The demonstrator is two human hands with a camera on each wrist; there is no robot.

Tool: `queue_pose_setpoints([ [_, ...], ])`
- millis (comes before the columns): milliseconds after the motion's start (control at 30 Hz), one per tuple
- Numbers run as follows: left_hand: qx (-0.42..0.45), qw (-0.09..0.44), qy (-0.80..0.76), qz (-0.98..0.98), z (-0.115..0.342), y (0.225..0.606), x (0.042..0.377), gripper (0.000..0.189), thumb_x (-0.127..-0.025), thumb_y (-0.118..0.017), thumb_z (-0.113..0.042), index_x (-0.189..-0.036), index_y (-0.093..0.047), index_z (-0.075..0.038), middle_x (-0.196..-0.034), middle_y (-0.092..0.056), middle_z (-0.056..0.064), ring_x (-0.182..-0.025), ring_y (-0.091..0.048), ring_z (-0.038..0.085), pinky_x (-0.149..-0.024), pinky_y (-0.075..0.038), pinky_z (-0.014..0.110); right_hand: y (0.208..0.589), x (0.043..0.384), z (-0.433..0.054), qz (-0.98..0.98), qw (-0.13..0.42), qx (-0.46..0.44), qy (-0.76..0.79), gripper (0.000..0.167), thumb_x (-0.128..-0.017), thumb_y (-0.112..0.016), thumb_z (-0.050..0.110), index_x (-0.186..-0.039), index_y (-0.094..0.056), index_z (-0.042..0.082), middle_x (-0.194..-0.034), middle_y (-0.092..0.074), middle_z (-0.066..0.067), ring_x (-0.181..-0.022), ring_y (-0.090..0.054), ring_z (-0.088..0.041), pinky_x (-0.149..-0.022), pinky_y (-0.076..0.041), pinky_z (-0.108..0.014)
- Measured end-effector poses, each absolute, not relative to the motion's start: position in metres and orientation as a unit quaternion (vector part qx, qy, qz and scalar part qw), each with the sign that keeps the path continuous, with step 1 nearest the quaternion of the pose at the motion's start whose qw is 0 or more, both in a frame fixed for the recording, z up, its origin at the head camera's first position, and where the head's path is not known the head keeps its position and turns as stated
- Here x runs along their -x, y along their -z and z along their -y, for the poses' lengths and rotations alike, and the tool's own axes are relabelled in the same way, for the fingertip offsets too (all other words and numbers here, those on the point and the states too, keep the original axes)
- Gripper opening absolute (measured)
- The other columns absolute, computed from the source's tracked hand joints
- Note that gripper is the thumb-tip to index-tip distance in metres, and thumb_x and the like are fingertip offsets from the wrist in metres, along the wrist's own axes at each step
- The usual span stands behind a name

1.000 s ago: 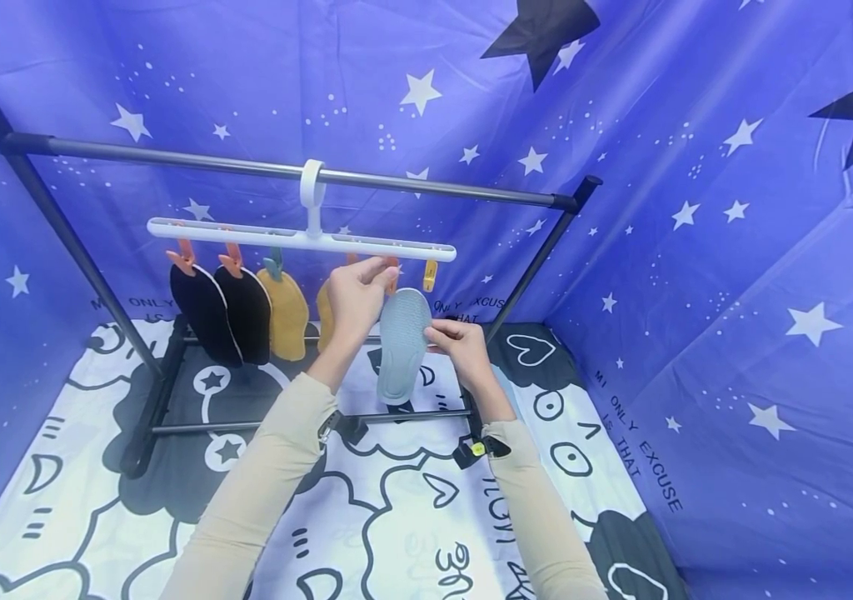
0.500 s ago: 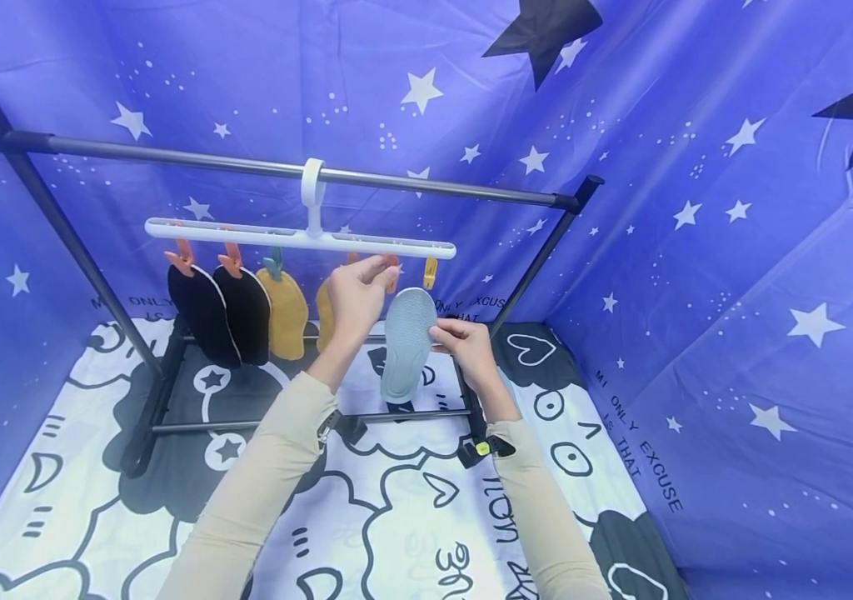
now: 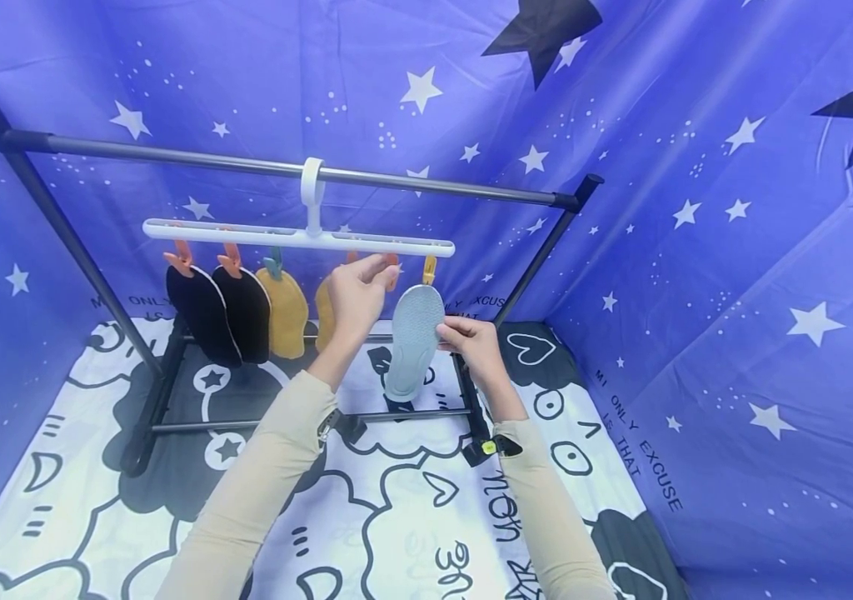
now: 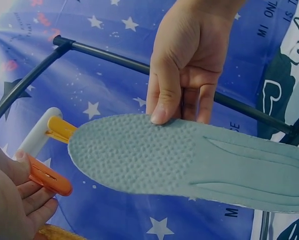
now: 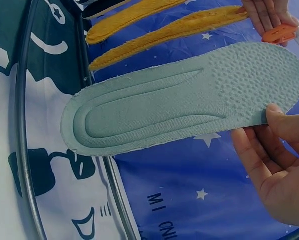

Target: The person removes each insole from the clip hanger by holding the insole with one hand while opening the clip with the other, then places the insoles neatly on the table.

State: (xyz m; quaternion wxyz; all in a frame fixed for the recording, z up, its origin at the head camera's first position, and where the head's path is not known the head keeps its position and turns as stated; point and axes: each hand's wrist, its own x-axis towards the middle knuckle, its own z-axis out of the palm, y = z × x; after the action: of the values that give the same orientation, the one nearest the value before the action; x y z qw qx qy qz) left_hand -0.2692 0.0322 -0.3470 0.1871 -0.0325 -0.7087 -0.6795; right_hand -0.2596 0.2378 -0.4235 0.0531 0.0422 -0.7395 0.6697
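Note:
My right hand (image 3: 474, 346) pinches the side edge of a grey-green insole (image 3: 413, 346) between thumb and fingers, its textured forefoot end up. In the left wrist view the insole (image 4: 189, 160) overlaps the tip of a yellow clip (image 4: 59, 131). My left hand (image 3: 355, 300) pinches an orange clip (image 4: 50, 176) under the white hanger bar (image 3: 246, 233). Left of that hand, a yellow insole (image 3: 324, 318) hangs partly hidden behind it. Another yellow insole (image 3: 287, 317) and two black insoles (image 3: 205, 312) hang from clips further left.
The hanger hooks over the top bar of a dark metal rack (image 3: 194, 158). The rack stands on a black-and-white patterned cloth (image 3: 366, 533). A blue star-printed curtain (image 3: 696, 292) surrounds it behind and at the sides.
My right hand has moved the grey-green insole slightly right and up, bringing its top end to the yellow clip. My left hand stays at the orange clip.

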Motion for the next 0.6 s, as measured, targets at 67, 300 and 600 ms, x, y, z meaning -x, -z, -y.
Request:
queue_pose_setpoints([
  [67,0.032,0.188,0.680,0.708,-0.032,0.347,0.270,0.024,-0.090,-0.077,-0.008,-0.113,-0.077,-0.001,-0.108,-0.076,0.018,-0.096,-0.077,0.030,-0.084,-0.063,0.034,0.422,0.258,-0.239,0.738,0.056,-0.041,-0.671,0.029,-0.094,-0.068,-0.003,-0.118,-0.065,-0.019,-0.084,-0.074,0.007,-0.077,-0.071,-0.003,-0.075,-0.063,-0.024],
  [300,0.029,0.192,0.685,0.702,-0.033,0.348,0.271,0.024,-0.090,-0.077,-0.007,-0.112,-0.076,0.000,-0.107,-0.076,0.019,-0.095,-0.077,0.031,-0.081,-0.063,0.031,0.420,0.258,-0.243,0.725,0.058,-0.030,-0.686,0.030,-0.095,-0.066,-0.005,-0.120,-0.062,-0.021,-0.083,-0.074,0.010,-0.077,-0.071,-0.004,-0.076,-0.063,-0.025],
  [600,0.020,0.179,0.695,0.696,-0.032,0.348,0.271,0.026,-0.089,-0.078,-0.006,-0.114,-0.076,-0.001,-0.109,-0.075,0.019,-0.095,-0.077,0.032,-0.078,-0.062,0.027,0.417,0.257,-0.253,0.715,0.065,-0.036,-0.695,0.030,-0.096,-0.063,-0.007,-0.120,-0.059,-0.025,-0.081,-0.074,0.011,-0.077,-0.071,-0.003,-0.080,-0.064,-0.034],
])
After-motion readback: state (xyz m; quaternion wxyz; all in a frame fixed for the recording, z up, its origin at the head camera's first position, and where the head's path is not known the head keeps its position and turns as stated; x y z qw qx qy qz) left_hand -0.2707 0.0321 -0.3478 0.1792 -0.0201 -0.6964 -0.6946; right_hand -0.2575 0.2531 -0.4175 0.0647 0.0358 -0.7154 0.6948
